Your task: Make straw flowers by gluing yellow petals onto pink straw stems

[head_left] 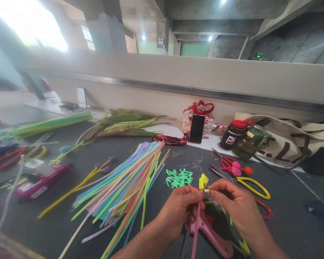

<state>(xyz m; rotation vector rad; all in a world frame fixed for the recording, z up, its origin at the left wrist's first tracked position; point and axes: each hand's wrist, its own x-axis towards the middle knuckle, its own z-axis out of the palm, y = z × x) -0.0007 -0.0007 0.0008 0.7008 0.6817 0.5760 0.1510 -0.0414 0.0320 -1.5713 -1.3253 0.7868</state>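
My left hand (178,205) is closed in a pinch on a thin pink stem (196,230), which hangs down toward the table's near edge. A cluster of small yellow pieces (203,180) sits at the stem's top, just above the fingertips. Between the thumb and fingers of my right hand (236,203) is a short pale-yellow piece (206,190), its end close to the stem top. Under the hands lies a pink-handled tool (215,237), partly hidden; its kind is unclear. Cut green pieces (179,178) lie in a loose pile beyond my left hand.
Many pastel straw-like sticks (124,180) fan out at left, near a yellow stem with purple tips (78,187) and a purple device (43,181). Yellow-handled scissors (255,187) lie at right. Behind are corn husks (121,126), a phone (196,128) and a black bottle (232,135).
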